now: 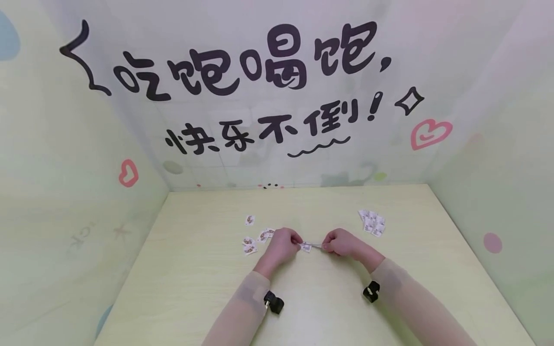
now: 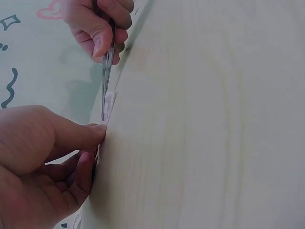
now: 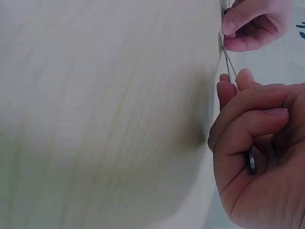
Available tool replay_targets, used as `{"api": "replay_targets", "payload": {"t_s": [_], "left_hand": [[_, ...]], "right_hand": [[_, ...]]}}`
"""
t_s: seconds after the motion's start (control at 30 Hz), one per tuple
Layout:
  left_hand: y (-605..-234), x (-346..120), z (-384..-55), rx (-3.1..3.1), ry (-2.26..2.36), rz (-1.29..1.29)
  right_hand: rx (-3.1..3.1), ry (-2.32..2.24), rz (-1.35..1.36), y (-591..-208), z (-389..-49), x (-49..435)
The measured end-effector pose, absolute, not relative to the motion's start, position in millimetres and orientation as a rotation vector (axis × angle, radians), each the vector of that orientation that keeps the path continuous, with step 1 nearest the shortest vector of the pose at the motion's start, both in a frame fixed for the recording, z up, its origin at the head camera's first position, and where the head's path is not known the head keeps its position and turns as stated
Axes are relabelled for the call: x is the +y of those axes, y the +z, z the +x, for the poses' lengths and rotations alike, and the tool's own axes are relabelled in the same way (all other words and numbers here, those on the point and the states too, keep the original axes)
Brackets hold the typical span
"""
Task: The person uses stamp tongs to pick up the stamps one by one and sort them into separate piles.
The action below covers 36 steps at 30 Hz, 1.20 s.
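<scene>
While a pale backdrop [image 1: 294, 168] with black Chinese lettering rises beyond the grip, one wood-grain tabletop [image 1: 320, 312] extends beneath it. Sleeves [image 1: 242, 307], two, light beige: nearer than the grip. Left hand [image 1: 282, 246]: thumb and forefinger pinched together on a held card [image 1: 306, 247]. Right hand [image 1: 344, 244]: fingers curled round metal tweezers [image 2: 108, 71], whose prongs narrow toward the left fingertips. Tweezer tips: at the held card, next to the left thumb; cannot tell whether they clamp it. Right-hand cards [image 1: 371, 222], overlapping cluster: beyond and right of the right hand. Left-hand cards [image 1: 249, 246], figured print, overlapping: left of the left hand, others just beside it. Single card [image 1: 249, 220]: beyond and left of the left hand, lying apart. Held card, small, printed: between the hands.
</scene>
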<state>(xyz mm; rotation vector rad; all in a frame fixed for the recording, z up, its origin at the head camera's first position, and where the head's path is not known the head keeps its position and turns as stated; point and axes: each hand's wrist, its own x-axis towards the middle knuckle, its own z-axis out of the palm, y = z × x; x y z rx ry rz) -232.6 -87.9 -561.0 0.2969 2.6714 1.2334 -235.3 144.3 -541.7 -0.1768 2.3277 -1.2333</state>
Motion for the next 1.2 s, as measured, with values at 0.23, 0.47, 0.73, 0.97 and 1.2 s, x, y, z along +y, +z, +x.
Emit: {"api": "replay_targets", "payload": {"t_s": [0.23,0.47,0.73,0.97,1.2], "left_hand": [[-562.5,-82.7,-227.5,2.713,1.351,0.232],[-562.0,-68.7,-219.6,2.807,1.326,0.191],[-568.0,-58.0,-217.7,2.873,1.200,0.168],[-559.1,-65.2,-221.6,2.776,1.163,0.201],[-553.9,-75.2,-224.2,2.665,1.181,0.266]], "right_hand": [[2.309,-1.395,-0.055,-541.9,-220.4,143.1],[2.356,-1.464,0.022,-544.4,-202.4,141.8],[2.381,-1.379,-0.030,-549.9,-196.9,144.3],[2.427,-1.210,-0.197,-547.0,-212.3,153.5],[2.424,-1.102,-0.382,-549.0,-225.6,159.1]]}}
